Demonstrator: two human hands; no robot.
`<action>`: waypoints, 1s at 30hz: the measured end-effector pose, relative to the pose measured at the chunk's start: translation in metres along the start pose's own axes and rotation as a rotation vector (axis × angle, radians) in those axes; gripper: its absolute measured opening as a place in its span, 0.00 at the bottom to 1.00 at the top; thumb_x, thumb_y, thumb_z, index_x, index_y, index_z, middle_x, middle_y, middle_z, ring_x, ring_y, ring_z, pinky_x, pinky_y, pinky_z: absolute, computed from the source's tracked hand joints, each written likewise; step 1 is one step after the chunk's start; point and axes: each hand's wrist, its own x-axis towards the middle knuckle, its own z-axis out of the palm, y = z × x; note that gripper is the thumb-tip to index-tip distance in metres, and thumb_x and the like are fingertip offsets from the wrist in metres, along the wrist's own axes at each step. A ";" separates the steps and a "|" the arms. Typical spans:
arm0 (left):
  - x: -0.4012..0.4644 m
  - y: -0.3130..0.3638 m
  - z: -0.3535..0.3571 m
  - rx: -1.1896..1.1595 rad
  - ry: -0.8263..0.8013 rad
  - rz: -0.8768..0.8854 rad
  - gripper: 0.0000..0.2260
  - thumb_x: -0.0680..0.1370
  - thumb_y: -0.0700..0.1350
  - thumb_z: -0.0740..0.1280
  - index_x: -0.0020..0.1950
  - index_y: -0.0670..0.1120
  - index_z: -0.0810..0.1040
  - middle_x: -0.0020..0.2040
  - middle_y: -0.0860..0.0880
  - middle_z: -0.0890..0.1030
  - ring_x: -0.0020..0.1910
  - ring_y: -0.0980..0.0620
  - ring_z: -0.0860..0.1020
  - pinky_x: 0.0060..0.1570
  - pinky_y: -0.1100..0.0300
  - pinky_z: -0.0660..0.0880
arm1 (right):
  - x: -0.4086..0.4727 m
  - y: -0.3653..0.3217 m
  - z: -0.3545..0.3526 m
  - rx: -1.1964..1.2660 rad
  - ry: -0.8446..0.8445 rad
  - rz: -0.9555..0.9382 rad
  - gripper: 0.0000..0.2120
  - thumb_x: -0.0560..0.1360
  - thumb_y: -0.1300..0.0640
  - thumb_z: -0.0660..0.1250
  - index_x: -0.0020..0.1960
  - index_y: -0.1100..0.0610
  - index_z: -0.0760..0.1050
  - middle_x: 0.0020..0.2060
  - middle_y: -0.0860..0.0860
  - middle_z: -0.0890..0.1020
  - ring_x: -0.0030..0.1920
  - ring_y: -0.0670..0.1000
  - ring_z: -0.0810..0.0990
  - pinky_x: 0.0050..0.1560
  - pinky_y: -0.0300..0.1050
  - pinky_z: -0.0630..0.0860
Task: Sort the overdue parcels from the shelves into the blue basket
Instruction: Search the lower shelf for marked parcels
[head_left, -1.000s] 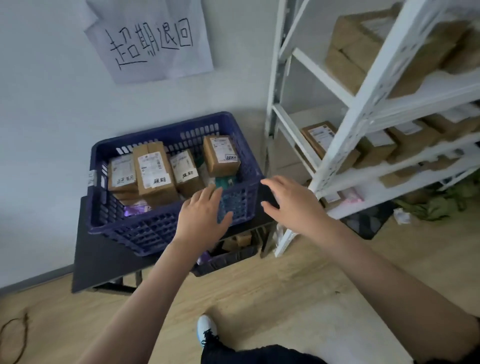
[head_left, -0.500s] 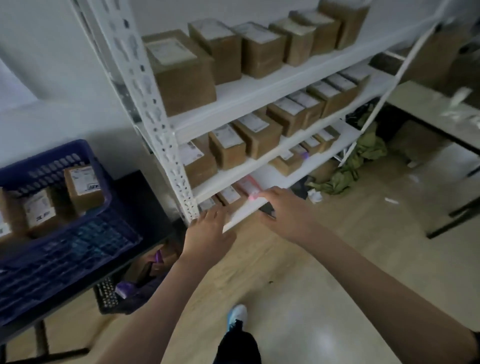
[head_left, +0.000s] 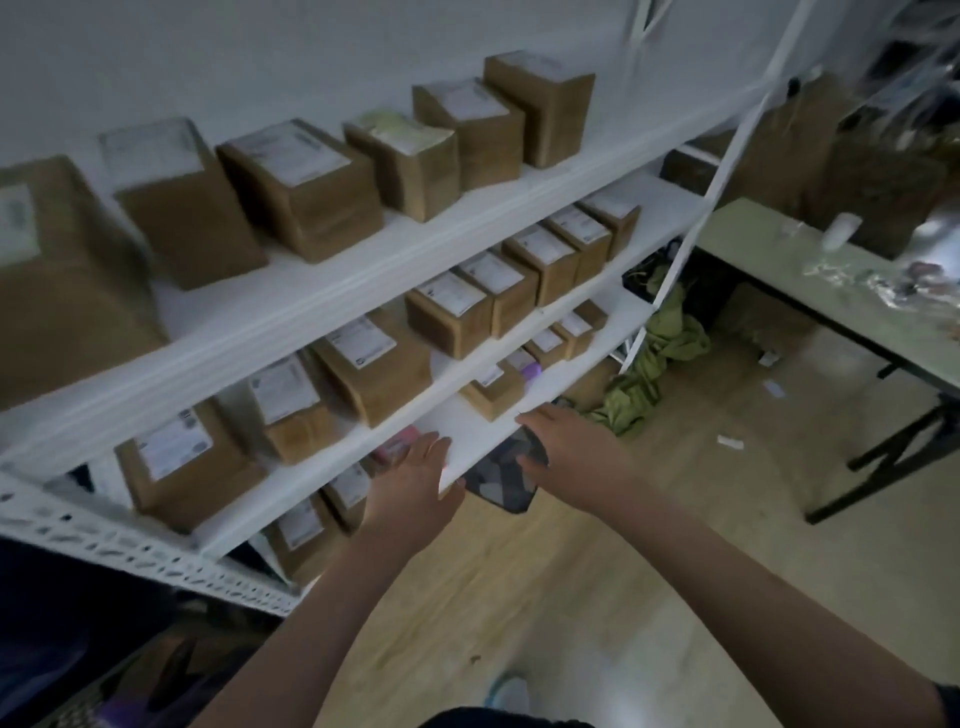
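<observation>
A white metal shelf unit (head_left: 322, 306) fills the left and middle of the head view, its boards lined with several brown cardboard parcels (head_left: 306, 192) bearing white labels. My left hand (head_left: 415, 493) hovers with fingers apart at the front edge of a lower board, holding nothing. My right hand (head_left: 571, 447) is spread just right of it, above a dark patterned bag (head_left: 506, 478) under the shelf, also empty. A small parcel (head_left: 493, 389) lies just beyond my right fingers. The blue basket is out of view.
A green-topped table (head_left: 831, 301) with black legs stands at right, small clutter on it. Green cloth (head_left: 665, 343) is heaped on the wooden floor by the shelf's right post. A dark stand (head_left: 78, 623) sits at lower left.
My view has swung right from the blue basket to the shelves. Both hands have travelled with it, from over the basket to the front of the lower boards, still holding nothing.
</observation>
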 end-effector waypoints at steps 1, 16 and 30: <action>0.018 0.010 0.002 0.013 0.002 0.007 0.24 0.80 0.58 0.62 0.74 0.50 0.70 0.75 0.51 0.70 0.71 0.46 0.73 0.66 0.46 0.74 | 0.007 0.018 -0.005 -0.007 0.002 0.009 0.23 0.81 0.48 0.62 0.74 0.53 0.68 0.67 0.50 0.74 0.67 0.54 0.72 0.60 0.52 0.76; 0.201 0.147 0.033 0.037 0.133 -0.319 0.24 0.82 0.57 0.61 0.77 0.50 0.66 0.76 0.52 0.69 0.70 0.47 0.72 0.66 0.48 0.71 | 0.165 0.246 -0.049 -0.102 -0.089 -0.320 0.25 0.80 0.46 0.64 0.74 0.53 0.68 0.65 0.50 0.77 0.63 0.53 0.76 0.55 0.49 0.76; 0.280 0.157 0.207 -0.092 0.033 -0.685 0.26 0.79 0.58 0.66 0.75 0.51 0.69 0.72 0.53 0.74 0.65 0.52 0.77 0.62 0.54 0.76 | 0.300 0.377 0.084 -0.114 -0.231 -0.474 0.19 0.80 0.44 0.64 0.67 0.52 0.72 0.58 0.48 0.79 0.60 0.51 0.78 0.53 0.47 0.78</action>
